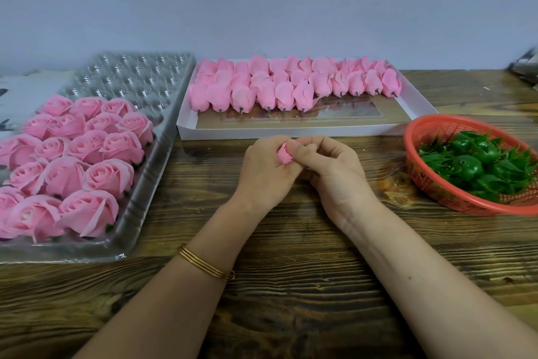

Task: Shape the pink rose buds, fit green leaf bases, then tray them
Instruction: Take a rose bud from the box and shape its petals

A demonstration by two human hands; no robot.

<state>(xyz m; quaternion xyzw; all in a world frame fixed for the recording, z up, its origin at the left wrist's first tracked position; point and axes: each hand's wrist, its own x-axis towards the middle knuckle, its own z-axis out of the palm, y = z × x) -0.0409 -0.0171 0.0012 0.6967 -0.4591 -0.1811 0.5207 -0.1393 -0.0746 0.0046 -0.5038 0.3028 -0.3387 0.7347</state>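
I recorded one small pink rolled rose bud at frame centre, above the brown wooden worktop. The left hand curled round it to steady it. The right hand pinched its petals with closed fingers, apparently shaping. Green plastic leaf bases lay at right.

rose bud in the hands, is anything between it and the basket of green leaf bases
Nothing visible: only table surface lies between the rose bud and the red basket to its right.
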